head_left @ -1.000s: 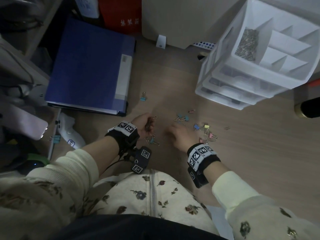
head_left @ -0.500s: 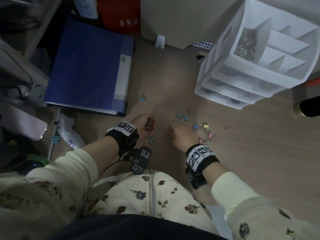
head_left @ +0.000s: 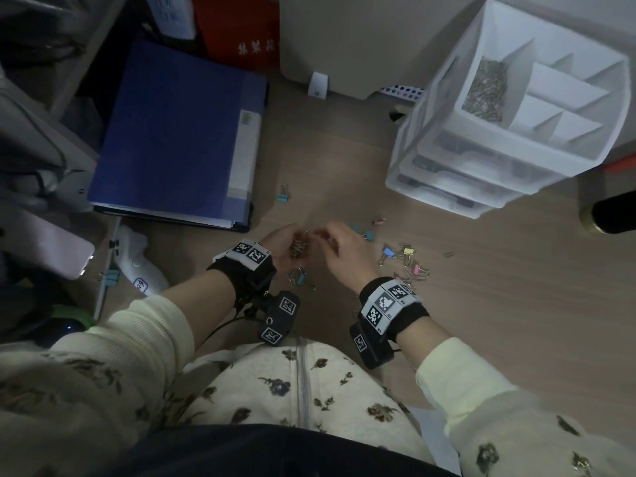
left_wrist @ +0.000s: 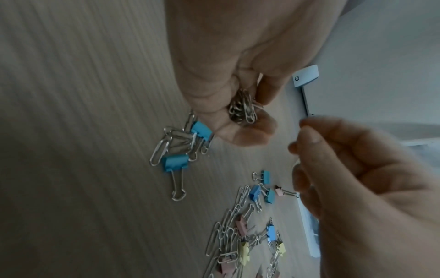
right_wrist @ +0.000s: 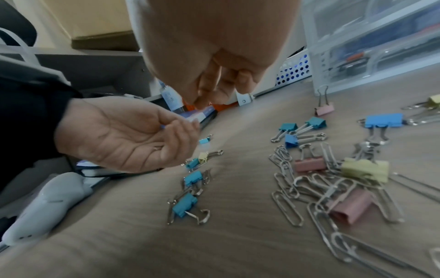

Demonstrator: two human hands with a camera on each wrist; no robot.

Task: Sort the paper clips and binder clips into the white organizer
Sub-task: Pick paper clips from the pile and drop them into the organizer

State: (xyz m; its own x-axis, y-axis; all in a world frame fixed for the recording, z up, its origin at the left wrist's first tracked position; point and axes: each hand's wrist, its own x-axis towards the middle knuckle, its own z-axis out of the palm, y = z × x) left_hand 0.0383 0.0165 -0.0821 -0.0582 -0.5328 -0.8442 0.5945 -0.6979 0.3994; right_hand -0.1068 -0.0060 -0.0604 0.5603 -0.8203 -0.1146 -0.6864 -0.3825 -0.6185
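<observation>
My left hand (head_left: 290, 241) is cupped round a bunch of silver paper clips (left_wrist: 243, 110) just above the wooden table. My right hand (head_left: 321, 235) has its thumb and forefinger pinched on a thin paper clip right at that bunch; its other fingers are curled. Under the hands lie two blue binder clips (left_wrist: 176, 162) with a few paper clips. A scatter of pastel binder clips (head_left: 406, 259) and paper clips (right_wrist: 292, 190) lies to the right. The white organizer (head_left: 516, 160) stands at the back right, and one top compartment holds a heap of paper clips (head_left: 485, 91).
A blue ring binder (head_left: 172, 132) lies at the back left, with a lone blue binder clip (head_left: 283, 194) beside it. A white device (head_left: 137, 266) sits left of my left arm. A dark cylinder (head_left: 612, 215) is at the right edge, and a beige panel (head_left: 344, 39) behind.
My right hand has lifted off the table by the scattered clips and moved left to meet my left hand. The left hand still holds its bunch.
</observation>
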